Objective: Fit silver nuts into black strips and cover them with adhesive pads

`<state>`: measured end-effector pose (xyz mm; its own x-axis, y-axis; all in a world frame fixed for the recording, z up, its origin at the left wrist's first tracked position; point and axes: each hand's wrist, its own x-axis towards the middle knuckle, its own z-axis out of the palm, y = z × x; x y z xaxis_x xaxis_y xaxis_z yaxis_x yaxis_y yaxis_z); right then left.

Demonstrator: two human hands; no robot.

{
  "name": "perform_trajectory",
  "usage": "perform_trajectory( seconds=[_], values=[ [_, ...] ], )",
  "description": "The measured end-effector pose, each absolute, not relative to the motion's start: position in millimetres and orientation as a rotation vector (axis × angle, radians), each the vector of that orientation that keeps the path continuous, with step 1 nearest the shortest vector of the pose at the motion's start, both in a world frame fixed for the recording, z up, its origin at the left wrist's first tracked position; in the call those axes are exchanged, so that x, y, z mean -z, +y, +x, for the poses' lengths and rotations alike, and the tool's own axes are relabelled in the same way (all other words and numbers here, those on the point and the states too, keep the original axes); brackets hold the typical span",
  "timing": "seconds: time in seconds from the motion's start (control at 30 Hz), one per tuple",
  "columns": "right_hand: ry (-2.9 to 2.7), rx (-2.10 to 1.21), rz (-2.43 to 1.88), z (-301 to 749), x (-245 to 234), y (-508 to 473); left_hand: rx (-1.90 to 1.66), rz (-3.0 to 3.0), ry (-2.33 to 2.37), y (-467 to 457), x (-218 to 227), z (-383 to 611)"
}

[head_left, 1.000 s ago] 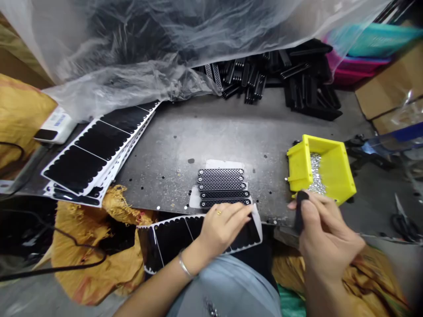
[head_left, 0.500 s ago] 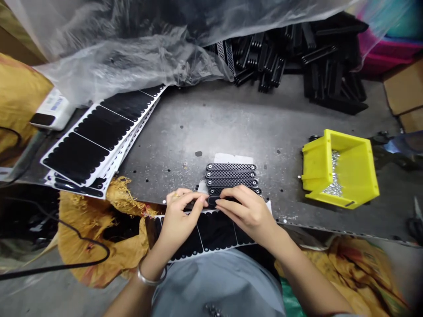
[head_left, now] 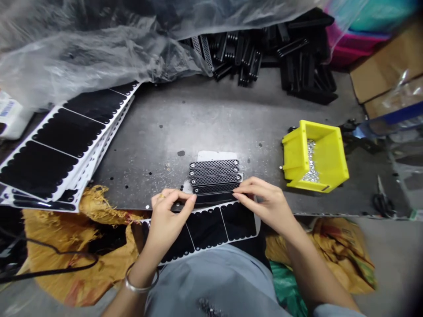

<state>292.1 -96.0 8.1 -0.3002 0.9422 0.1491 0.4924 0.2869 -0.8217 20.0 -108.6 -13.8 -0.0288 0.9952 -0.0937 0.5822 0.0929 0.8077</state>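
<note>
A black strip (head_left: 214, 197) lies at the front of a short row of black lattice-faced bars (head_left: 214, 169), close to the bench edge. My left hand (head_left: 172, 213) pinches the strip's left end between thumb and forefinger. At the right end, my right hand (head_left: 267, 202) has its thumb and fingertips closed on the strip. A sheet of black round-ended stickers on white backing (head_left: 206, 229) lies just below, between my forearms and against my body. My fingertips partly hide the strip's ends.
A yellow bin (head_left: 333, 154) with small metal fasteners stands right, scissors (head_left: 383, 200) beyond it. More sticker sheets (head_left: 82, 127) are stacked left. Black plastic parts (head_left: 238, 57) are heaped at the back beside clear plastic film (head_left: 132, 57). Yellow sacks (head_left: 76, 264) hang below the bench edge.
My right hand has moved right along the strip to its right end, so my hands are farther apart. My left hand stays at the left end. The camera view has shifted.
</note>
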Motion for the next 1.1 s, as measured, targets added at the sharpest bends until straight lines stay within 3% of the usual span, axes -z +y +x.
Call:
perform_trajectory(
  seconds=[0.23, 0.4, 0.5, 0.6, 0.8, 1.0, 1.1],
  values=[
    [-1.936, -0.861, -1.173, 289.5, 1.5, -95.3, -0.8, 1.673, 1.67, -107.7, 20.8, 13.4],
    [-1.848, -0.589, -1.352, 306.7, 1.0, -109.5, -1.001, 1.84, 1.665, -113.8, 16.2, 22.2],
    [-1.771, -0.741, -1.533, 322.9, 4.3, -124.2, -1.198, 2.067, 1.377, -122.2, 14.8, 48.8],
    [-1.821, -0.875, -1.512, 328.1, 10.0, -135.5, -1.067, 2.343, 0.91, -128.9, 28.7, 79.1],
    [-2.055, -0.588, -1.455, 314.5, 20.1, -143.6, -1.094, 2.639, 0.618, -128.9, 70.9, 96.9],
    [-2.205, -0.339, -1.292, 316.9, 31.3, -155.1, -1.117, 2.634, 0.632, -130.4, 77.4, 96.8],
    [-2.169, -0.401, -1.295, 318.4, 29.4, -156.2, -1.116, 2.612, 0.654, -132.3, 80.9, 98.8]
  ],
)
